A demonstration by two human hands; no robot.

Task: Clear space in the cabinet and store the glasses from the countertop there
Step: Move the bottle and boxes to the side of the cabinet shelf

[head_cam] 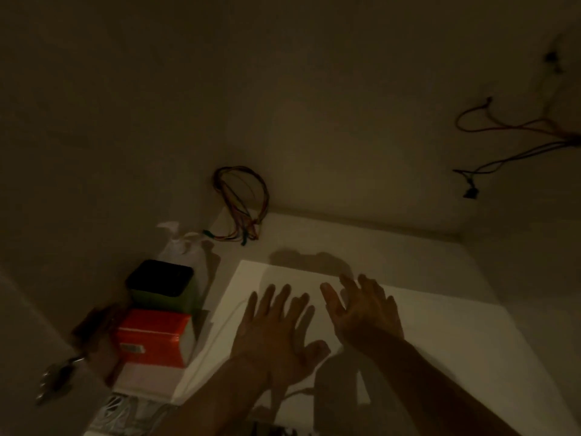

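Although the light is poor, the view is showing the inside of a cabinet [314, 121] with both hands reaching in over a flat white board [440, 325] lying on the shelf. The left hand [276, 332] and right hand [364, 313] are spreading their fingers side by side, palms down and holding nothing; whether they are pressing on the board or hovering just above it cannot be told. An orange box [154, 338] and a green container with a dark lid [163, 286] are sitting at the left of the shelf, with a bundle of wires [242, 206] hanging at the back corner. No glasses are appearing anywhere in view, so none are stored yet. By judgement, the person is working on the clearing stage, and the fetching and storing of the glasses is remaining entirely.
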